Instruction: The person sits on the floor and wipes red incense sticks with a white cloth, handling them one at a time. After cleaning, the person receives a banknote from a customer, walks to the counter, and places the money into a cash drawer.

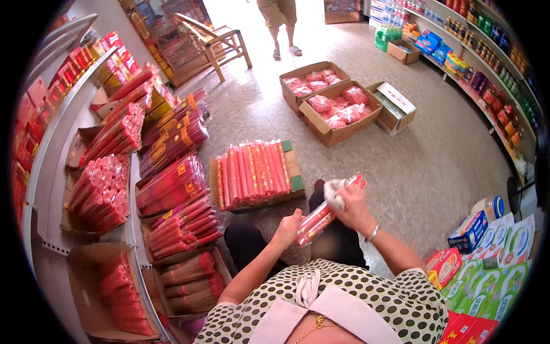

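A plastic-wrapped pack of red candles [316, 224] lies slantwise above my lap. Its lower left end is gripped by my left hand [288, 228], thumb up. My right hand [351, 202] is near its upper end and holds a crumpled whitish cloth [334, 192] against the wrapping; part of the pack is hidden under the hand and cloth. Just beyond my knees, an open cardboard box [297, 171] carries a row of similar red wrapped candles [253, 174] with gold markings.
Shelves at left hold boxes of red candles [101, 189] and incense bundles [189, 275]. Ahead stand open cartons of pink packets [339, 129], a wooden chair [210, 38] and a person's legs [281, 34]. Stocked shelves [481, 94] line the right; packaged goods [485, 275] lie beside me.
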`<state>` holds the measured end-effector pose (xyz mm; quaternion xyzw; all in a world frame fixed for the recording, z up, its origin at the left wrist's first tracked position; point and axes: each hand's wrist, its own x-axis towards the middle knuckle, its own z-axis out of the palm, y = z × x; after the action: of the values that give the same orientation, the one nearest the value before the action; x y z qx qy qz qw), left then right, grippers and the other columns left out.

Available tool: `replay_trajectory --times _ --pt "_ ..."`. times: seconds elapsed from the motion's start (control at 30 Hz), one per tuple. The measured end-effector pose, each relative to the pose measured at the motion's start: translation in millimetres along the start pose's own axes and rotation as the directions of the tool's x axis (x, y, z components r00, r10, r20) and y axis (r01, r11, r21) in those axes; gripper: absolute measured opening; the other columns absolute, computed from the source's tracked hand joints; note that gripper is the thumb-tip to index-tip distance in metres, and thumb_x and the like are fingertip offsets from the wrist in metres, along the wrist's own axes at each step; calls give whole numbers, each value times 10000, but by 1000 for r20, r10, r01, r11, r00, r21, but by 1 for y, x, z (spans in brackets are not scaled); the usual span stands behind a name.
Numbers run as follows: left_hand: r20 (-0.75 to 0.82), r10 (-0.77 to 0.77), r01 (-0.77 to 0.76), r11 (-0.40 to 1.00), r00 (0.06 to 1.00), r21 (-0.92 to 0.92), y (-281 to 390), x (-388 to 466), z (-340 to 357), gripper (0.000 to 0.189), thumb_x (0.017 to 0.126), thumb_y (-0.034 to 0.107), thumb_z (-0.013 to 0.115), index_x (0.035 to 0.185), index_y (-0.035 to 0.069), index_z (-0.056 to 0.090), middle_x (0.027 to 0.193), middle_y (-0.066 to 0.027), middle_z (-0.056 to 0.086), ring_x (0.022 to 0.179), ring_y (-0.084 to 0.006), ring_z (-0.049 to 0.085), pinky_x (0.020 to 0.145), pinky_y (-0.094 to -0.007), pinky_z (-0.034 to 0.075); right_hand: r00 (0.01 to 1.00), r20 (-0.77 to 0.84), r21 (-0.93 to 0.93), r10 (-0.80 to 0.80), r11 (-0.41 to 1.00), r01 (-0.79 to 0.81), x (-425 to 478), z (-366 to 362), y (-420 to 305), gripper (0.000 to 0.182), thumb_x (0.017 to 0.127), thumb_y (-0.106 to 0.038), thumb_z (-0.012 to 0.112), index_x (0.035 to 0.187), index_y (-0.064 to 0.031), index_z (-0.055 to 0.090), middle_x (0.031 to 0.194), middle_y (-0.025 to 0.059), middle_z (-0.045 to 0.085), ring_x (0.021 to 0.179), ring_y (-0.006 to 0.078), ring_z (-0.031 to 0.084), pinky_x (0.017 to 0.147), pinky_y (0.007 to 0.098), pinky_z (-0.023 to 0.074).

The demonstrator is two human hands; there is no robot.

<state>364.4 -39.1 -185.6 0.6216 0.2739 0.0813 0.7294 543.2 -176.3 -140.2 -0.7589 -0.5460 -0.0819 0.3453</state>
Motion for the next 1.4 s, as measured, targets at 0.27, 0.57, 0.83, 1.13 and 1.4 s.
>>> replay_trajectory --times 0.27,0.57,0.83,1.13,1.4 --pt "5 -25 21 910 1000 413 8 -10 6 541 890 491 430 855 -9 632 747 -98 631 697 -150 574 669 -312 464 995 27 68 -101 993 99 -9 12 -27 326 606 -168 720 872 -70 558 897 135 519 869 323 505 771 434 383" --pt "-48 -138 143 984 989 111 14 -48 -6 372 807 335 624 844 -34 638 746 -47 611 698 -103 534 626 -272 438 933 -153 466 327 856 -224 7 -6 55 267 800 -120 636 1028 -17 542 939 71 556 888 185 528 794 306 425" --pt "-732 249 -456 885 634 -93 50 -177 -72 235 869 230 588 923 2 587 808 -10 604 689 -54 538 607 -205 450 971 27 573 238 792 -210 17 25 20 255 837 -126 597 1058 -16 533 916 20 543 822 114 515 738 247 428" --pt "-873 199 -570 689 -446 448 133 -294 -150 136 833 169 553 828 41 508 751 -76 560 554 -146 530 422 -259 409 976 202 607 85 771 -193 26 45 -30 244 807 -105 614 1014 -7 531 981 90 542 926 208 522 844 311 399" --pt "-746 16 -414 824 -665 387 124 -386 -231 160 861 188 569 805 39 551 653 -54 560 512 -139 502 388 -249 353 972 216 652 92 727 -214 22 60 -27 242 775 -54 614 1000 -3 540 988 88 522 958 210 513 870 309 384"
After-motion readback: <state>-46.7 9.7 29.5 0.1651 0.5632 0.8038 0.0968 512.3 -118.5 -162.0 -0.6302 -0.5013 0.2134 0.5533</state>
